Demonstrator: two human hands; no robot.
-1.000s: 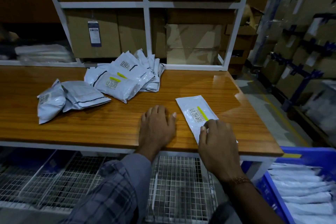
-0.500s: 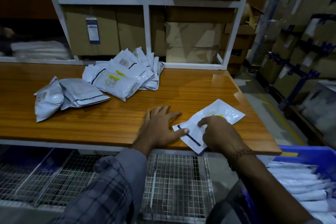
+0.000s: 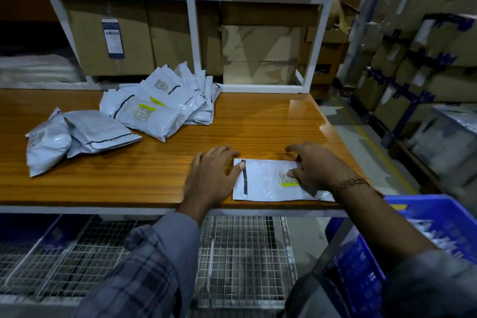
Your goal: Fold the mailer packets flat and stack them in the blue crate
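Observation:
A flat white mailer packet (image 3: 265,181) with a black stripe and a yellow-edged label lies crosswise at the front edge of the wooden table (image 3: 160,162). My left hand (image 3: 214,175) rests flat beside it, fingertips touching its left end by the stripe. My right hand (image 3: 313,168) presses on its right end with spread fingers, over the label. A pile of puffy white mailers (image 3: 165,103) sits at the back middle, with two more packets (image 3: 77,137) to the left. The blue crate (image 3: 438,217) stands low at the right with white packets inside.
White shelf frame (image 3: 191,33) with cardboard boxes rises behind the table. A wire mesh rack (image 3: 242,261) lies under the table. Wrapped boxes on pallets (image 3: 418,59) line the aisle at the right.
The packet has been turned from lengthwise to lying crosswise along the table's front edge. My right hand moved to its right end, and my left hand came to its left end.

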